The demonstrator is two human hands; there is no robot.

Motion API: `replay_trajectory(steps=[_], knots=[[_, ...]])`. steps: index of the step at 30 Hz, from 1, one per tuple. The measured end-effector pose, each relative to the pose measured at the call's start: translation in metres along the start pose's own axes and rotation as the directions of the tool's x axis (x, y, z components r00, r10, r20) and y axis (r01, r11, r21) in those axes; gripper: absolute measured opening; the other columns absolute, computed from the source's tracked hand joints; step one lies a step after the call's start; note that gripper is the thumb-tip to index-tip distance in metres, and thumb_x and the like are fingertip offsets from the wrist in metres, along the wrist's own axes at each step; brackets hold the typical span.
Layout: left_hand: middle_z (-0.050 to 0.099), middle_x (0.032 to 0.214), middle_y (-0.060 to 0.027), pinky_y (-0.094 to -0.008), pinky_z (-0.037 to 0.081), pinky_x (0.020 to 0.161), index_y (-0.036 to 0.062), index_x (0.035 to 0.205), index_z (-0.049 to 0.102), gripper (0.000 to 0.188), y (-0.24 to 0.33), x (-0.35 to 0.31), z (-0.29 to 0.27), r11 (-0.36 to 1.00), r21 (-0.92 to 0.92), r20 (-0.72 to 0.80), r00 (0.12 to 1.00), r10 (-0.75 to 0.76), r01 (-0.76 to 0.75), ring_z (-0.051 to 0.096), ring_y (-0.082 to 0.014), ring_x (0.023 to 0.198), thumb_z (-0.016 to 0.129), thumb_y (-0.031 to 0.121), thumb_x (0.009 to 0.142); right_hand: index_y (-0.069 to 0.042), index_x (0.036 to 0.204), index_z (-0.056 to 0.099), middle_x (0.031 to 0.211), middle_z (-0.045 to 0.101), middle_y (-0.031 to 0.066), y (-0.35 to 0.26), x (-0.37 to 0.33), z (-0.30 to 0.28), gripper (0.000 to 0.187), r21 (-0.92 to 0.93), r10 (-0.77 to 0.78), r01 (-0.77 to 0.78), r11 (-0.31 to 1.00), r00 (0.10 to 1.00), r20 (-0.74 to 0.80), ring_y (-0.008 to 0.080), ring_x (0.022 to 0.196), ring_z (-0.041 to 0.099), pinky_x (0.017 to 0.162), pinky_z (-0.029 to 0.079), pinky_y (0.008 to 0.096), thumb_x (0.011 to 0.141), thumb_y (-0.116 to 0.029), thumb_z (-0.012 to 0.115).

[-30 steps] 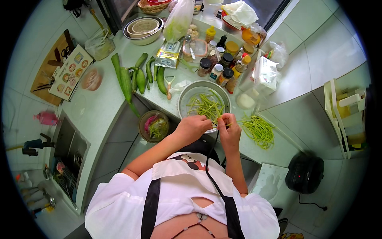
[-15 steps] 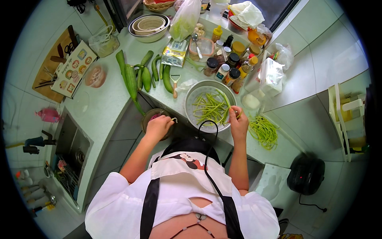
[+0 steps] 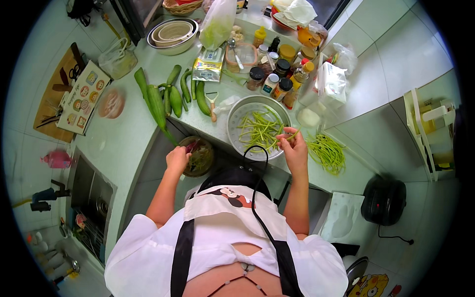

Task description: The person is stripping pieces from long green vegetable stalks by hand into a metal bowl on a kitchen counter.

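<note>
The metal bowl point(image 3: 257, 129) of cut beans sits just ahead and left of the right hand point(image 3: 295, 148); a loose bean pile point(image 3: 327, 153) lies to its right. The small scrap bowl point(image 3: 198, 156) lies under the left hand point(image 3: 178, 159), with gourds point(image 3: 163, 96) further ahead.

White short-sleeved shirt; black apron straps (crossing the shoulders); thin black cable looping upward; bare forearms.

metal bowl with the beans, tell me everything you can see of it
The metal bowl is round, shallow and silvery, like steel, and sits upright on the pale counter at its front edge. Cut green beans lie loose inside. The right hand reaches over its right rim holding a bean. A peeler lies just left of it.
</note>
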State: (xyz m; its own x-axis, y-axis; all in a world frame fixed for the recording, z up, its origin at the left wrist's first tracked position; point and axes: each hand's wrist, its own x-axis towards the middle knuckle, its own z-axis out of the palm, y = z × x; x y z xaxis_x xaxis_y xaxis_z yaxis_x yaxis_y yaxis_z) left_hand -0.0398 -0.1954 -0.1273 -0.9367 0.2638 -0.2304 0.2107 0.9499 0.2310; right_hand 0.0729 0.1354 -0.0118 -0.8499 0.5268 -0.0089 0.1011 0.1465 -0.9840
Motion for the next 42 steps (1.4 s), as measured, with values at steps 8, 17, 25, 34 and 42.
replay_trajectory(steps=[8,17,25,34,42], knots=[[0.062,0.085,-0.0119,-0.0404,0.047,0.069,0.0062,0.089,0.066,0.019,0.059,0.015,-0.05,0.83,-0.437,-0.238,0.935,0.265,-0.346,0.061,-0.0323,0.08,0.061,0.023,0.083,-0.002,0.111,0.057,0.073,0.065,0.0037,-0.029,-0.009,-0.007,0.026,0.056,0.092,-0.097,0.994,0.992,0.081,0.0043,0.057,0.052,0.053,0.043,0.0198,0.092,-0.019,0.054],[0.062,0.093,-0.0092,-0.0309,0.051,0.064,0.0092,0.103,0.063,0.024,0.164,0.006,-0.112,0.531,-0.563,-0.489,0.774,0.404,-0.633,0.062,-0.0248,0.072,0.064,0.008,0.079,-0.004,0.102,0.068,0.064,0.06,-0.0004,-0.051,-0.02,-0.018,0.02,-0.147,-0.013,0.035,0.989,0.989,0.15,0.0045,0.054,0.051,0.049,0.038,0.0202,0.088,-0.016,0.059],[0.063,0.1,-0.0096,-0.0308,0.053,0.065,0.0058,0.103,0.064,0.03,0.215,0.002,-0.107,0.393,-0.195,-0.63,0.421,0.652,-0.899,0.065,-0.0232,0.08,0.063,0.0,0.074,-0.003,0.096,0.069,0.07,0.065,0.0061,-0.061,-0.018,-0.023,0.019,-0.298,0.083,0.003,0.955,0.958,0.275,0.0093,0.054,0.056,0.052,0.045,0.0238,0.086,-0.017,0.062],[0.064,0.09,-0.0114,-0.0336,0.051,0.066,0.0048,0.096,0.064,0.02,0.222,-0.003,-0.105,0.477,-0.427,-0.648,0.628,0.431,-0.768,0.064,-0.028,0.078,0.061,0.001,0.077,-0.001,0.091,0.066,0.068,0.062,0.0008,-0.043,-0.011,-0.059,0.017,-0.2,-0.059,0.103,0.974,0.975,0.215,0.0046,0.06,0.051,0.052,0.037,0.0198,0.089,-0.017,0.059],[0.064,0.102,-0.0093,-0.0251,0.051,0.075,-0.003,0.113,0.058,0.026,0.226,-0.007,-0.099,0.038,-0.96,-0.249,0.911,0.329,-0.276,0.063,-0.0146,0.088,0.058,0.004,0.088,0.001,0.088,0.065,0.067,0.06,0.0024,-0.039,-0.014,-0.049,0.015,-0.121,-0.142,0.165,0.979,0.973,0.181,0.0063,0.058,0.051,0.053,0.039,0.0208,0.087,-0.014,0.063]])
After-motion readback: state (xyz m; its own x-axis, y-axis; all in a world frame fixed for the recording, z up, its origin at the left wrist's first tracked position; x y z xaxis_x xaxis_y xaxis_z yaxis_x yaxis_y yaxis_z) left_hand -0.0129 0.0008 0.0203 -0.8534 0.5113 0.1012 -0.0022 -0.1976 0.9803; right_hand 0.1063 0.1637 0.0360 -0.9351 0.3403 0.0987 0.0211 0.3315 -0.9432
